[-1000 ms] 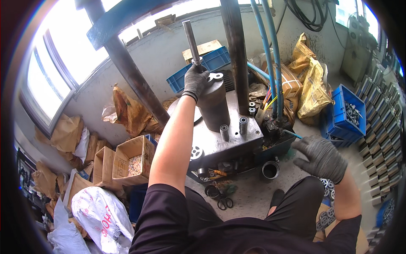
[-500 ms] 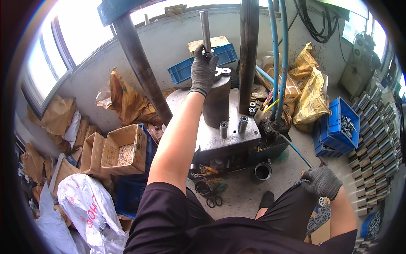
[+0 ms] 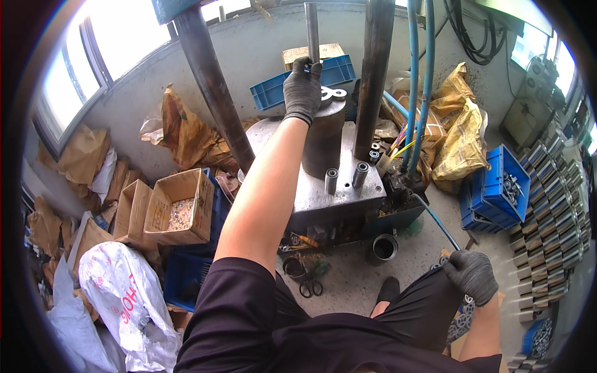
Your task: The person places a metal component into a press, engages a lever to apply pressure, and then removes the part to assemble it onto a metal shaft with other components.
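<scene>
My left hand (image 3: 303, 93), in a dark knit glove, is closed around the lower end of an upright metal rod (image 3: 312, 28). It is above the left side of a thick steel cylinder (image 3: 323, 146), and the rod's foot is hidden by the fingers. Beside the hand, a flat metal part with ring-shaped ends (image 3: 336, 93) lies on top of the cylinder. My right hand (image 3: 474, 278), also gloved, is closed on the end of a thin blue lever (image 3: 435, 222) by my knee. Two short ribbed metal pieces (image 3: 332, 181) stand on the steel base plate (image 3: 305, 198).
Dark steel columns (image 3: 214, 87) flank the cylinder, with blue hoses (image 3: 428, 81) to the right. Cardboard boxes (image 3: 180, 208) and a white sack (image 3: 127, 304) lie left. Blue bins (image 3: 497, 186) and stacked metal tubes (image 3: 550, 230) stand right. Scissors (image 3: 311, 288) lie on the floor.
The view has shifted a little. My left fingers have closed in around the rod, and the rod sits slightly farther right. My right hand is a touch lower, still on the lever.
</scene>
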Tool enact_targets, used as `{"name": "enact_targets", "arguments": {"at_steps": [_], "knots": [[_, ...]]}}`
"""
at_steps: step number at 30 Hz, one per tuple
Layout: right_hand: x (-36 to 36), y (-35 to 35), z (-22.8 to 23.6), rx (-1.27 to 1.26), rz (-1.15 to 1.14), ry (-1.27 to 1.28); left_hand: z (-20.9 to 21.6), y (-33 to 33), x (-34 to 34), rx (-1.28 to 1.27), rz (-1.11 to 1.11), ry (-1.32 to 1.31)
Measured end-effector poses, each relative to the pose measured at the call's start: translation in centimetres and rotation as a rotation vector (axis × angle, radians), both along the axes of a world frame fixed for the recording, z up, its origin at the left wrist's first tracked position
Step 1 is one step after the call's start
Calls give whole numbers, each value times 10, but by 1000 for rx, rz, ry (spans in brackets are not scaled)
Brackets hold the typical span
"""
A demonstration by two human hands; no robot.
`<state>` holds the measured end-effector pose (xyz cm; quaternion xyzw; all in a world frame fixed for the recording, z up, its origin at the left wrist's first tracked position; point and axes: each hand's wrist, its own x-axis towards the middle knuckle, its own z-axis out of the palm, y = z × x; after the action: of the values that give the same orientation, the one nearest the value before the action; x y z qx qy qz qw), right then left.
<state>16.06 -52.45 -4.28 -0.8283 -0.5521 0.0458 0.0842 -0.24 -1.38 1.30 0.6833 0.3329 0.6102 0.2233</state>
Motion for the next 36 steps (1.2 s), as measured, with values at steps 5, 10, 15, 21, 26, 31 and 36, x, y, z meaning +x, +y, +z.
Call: {"name": "enact_targets", "arguments": {"at_steps": [5,10,15,21,26,31,36], "knots": [[2,-1,-6,68,-10,38,2,-10,-2,-98,-58,79],[1,-2,-5,98,3,51,-6,10,-2,-107,-97,42],[0,-3,-5,148,-20,111,-5,25,-6,-230,-210,175],[2,-3,-6,140,-31,97,-1,26,-8,-329,-295,176],[3,-3,-7,147,-33,102,-3,22,-7,-262,-268,169],[6,-5,-9,150,-16,84,-5,26,-7,-233,-251,189],[4,-4,-7,143,-33,104,-2,21,-8,-235,-219,228]]}}
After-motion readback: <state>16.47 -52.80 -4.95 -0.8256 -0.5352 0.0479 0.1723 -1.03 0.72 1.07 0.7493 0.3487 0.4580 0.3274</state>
